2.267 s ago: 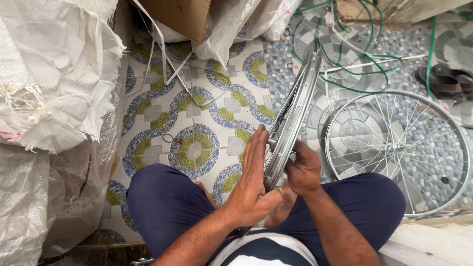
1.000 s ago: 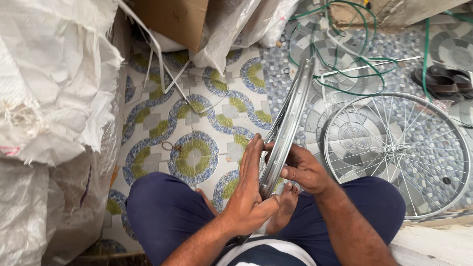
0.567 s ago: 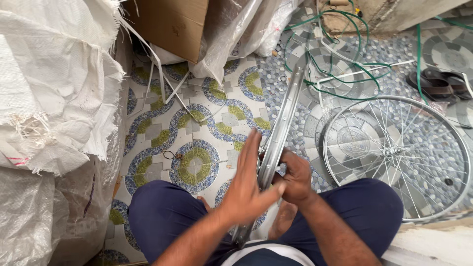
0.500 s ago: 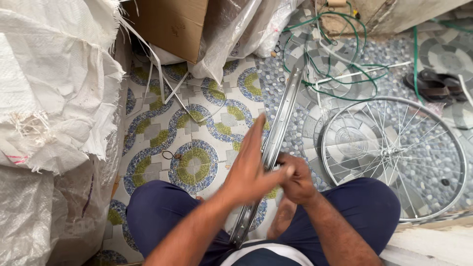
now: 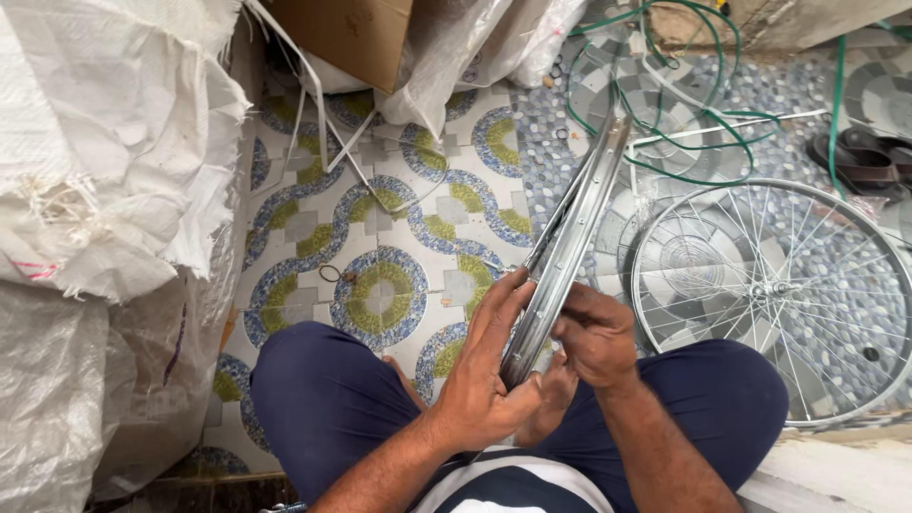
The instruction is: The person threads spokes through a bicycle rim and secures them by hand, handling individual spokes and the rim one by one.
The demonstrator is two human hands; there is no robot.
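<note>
A person sitting cross-legged on a patterned tile floor [image 5: 380, 237] is gripping a bare metal wheel rim [image 5: 570, 237] edge-on above the lap. The left hand [image 5: 486, 375] is lying flat along the rim's near side, fingers stretched upward and thumb pressing underneath; the right hand [image 5: 597, 334] is closing over its other edge, knuckles curled. A spoked wheel [image 5: 779, 290] is lying just right of the right hand, green cord [image 5: 703, 142] beyond it, and white woven sacks [image 5: 104, 171] are slumping well left of the left hand.
</note>
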